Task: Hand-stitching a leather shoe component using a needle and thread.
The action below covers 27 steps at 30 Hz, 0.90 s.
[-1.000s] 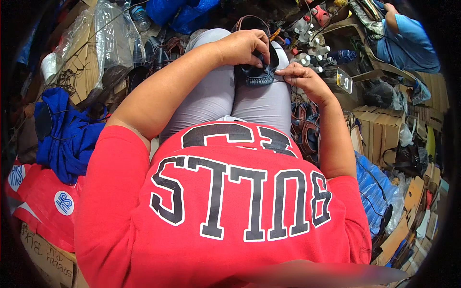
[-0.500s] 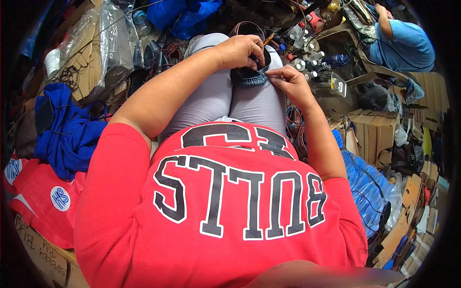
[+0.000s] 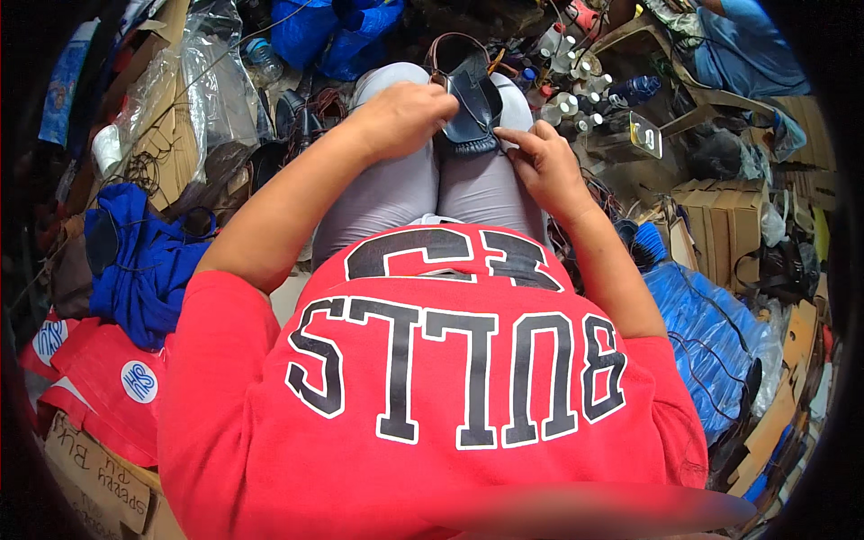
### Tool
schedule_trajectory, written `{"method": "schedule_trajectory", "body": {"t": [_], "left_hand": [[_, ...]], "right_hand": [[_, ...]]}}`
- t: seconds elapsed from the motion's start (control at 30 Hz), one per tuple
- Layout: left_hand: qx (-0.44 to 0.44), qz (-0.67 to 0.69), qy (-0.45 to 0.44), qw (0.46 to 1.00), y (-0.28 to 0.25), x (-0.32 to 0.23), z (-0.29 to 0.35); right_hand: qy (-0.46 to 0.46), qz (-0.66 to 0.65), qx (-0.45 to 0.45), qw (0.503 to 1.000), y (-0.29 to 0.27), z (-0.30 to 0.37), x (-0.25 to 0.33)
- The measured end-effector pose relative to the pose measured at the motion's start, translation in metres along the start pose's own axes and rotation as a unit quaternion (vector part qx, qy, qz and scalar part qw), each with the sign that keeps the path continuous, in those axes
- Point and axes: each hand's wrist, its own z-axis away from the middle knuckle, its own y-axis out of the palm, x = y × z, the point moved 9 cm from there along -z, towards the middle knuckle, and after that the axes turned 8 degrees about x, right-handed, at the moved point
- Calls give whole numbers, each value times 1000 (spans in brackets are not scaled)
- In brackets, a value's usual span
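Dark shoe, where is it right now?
In the head view, the shoe is just right of top centre, over the lap of the grey trousers, between the left hand and right hand.

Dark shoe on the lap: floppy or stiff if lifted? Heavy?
The dark shoe probably flexes but holds its shape: its gathered toe looks rounded. Likely light for its size, being open and thin-edged. It might tip if pushed, since the thighs under it are rounded.
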Motion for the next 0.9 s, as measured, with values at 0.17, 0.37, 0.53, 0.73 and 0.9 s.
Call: {"method": "schedule_trajectory", "body": {"t": [0.17,0.37,0.53,0.73,0.9], "left_hand": [[-121,63,-53,989,-39,10,22],[-94,203,-90,970,-16,-8,26],[-140,-56,-89,984,-21,-20,21],[-136,15,-83,987,-13,-13,15],[-131,96,-45,986,-11,-6,15]], "right_hand": [[-42,117,-40,991,0,7,14],[-39,151,-31,987,3,7,15],[-27,143,-20,989,3,6,14],[0,104,-4,995,1,3,3],[48,-103,41,993,0,-7,-27]]}}
